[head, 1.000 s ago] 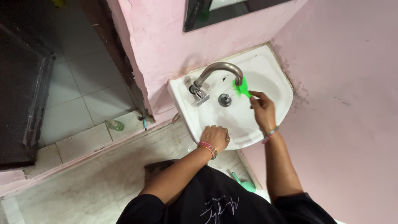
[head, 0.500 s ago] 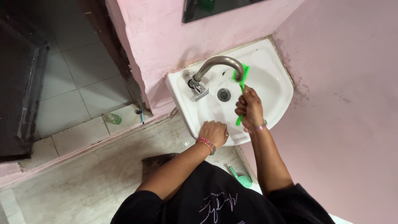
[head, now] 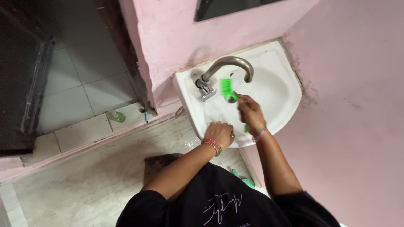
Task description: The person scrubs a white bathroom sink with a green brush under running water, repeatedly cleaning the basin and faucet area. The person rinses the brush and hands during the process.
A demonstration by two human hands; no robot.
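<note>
R hand grip closed on green brush | bristle head up-left | L hand on sink rim

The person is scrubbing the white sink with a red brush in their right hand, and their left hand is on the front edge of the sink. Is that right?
Not quite. The brush is bright green, not red, as the head view shows. The rest holds: the right hand holds it over the white sink, and the left hand rests on the sink's front edge.

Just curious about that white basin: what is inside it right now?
Inside the white washbasin, the right hand holds a green brush below the metal tap. Hand and brush cover the drain; the motion blurs the bristles.
</note>
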